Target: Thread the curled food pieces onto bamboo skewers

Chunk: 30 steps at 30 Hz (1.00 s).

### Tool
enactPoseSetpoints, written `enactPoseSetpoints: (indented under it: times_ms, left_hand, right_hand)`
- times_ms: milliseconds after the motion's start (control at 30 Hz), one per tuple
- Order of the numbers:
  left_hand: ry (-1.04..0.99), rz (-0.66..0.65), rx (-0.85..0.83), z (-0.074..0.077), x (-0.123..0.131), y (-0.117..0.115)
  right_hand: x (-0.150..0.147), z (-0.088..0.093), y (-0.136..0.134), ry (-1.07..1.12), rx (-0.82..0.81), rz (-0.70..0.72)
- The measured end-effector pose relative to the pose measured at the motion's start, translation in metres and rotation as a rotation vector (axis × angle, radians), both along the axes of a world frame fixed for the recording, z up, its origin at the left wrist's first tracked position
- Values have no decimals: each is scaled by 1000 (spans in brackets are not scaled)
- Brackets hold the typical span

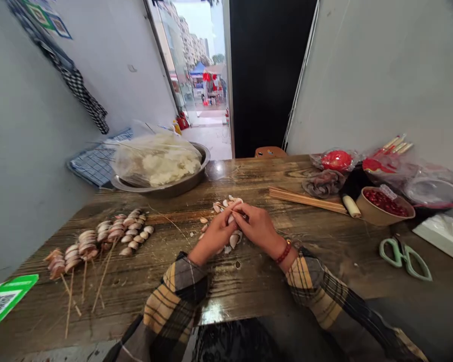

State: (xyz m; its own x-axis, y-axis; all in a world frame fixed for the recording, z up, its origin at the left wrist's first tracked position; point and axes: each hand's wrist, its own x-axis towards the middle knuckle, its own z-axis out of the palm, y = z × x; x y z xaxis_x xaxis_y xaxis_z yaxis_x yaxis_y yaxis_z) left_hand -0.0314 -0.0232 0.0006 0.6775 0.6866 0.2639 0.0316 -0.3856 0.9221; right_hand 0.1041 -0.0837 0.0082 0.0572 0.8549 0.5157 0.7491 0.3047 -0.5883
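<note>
My left hand (216, 235) and my right hand (257, 227) meet over a small heap of pale garlic-like cloves (223, 206) on the wooden table (324, 241). Both hands have their fingers pinched together around a clove and what looks like a thin skewer between them; the piece itself is mostly hidden by the fingers. More loose cloves (234, 239) lie under my hands. Several finished skewers of cloves (98, 237) lie in a row at the left.
A metal basin (196, 178) with a plastic bag of white stuff stands at the back left. A bundle of bamboo sticks (305, 199), a paper bowl of red bits (385, 205), green scissors (403, 255) and plastic bags lie at the right. A green QR card (3, 299) sits near left.
</note>
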Motion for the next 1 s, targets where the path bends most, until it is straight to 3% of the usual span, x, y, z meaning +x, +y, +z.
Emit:
enactPoseSetpoints:
  times_ms: [167, 467, 733, 1000]
  left_hand:
    - [-16, -29, -226, 12, -1, -3]
    - [-87, 28, -373, 11, 0, -4]
    - [-40, -5, -335, 12, 1, -7]
    - [42, -65, -249, 8, 0, -3]
  right_hand:
    - [5, 4, -1, -22, 7, -59]
    - [10, 3, 0, -99, 29, -41]
    - [7, 11, -3, -108, -44, 81]
    - [1, 9, 1, -160, -103, 19]
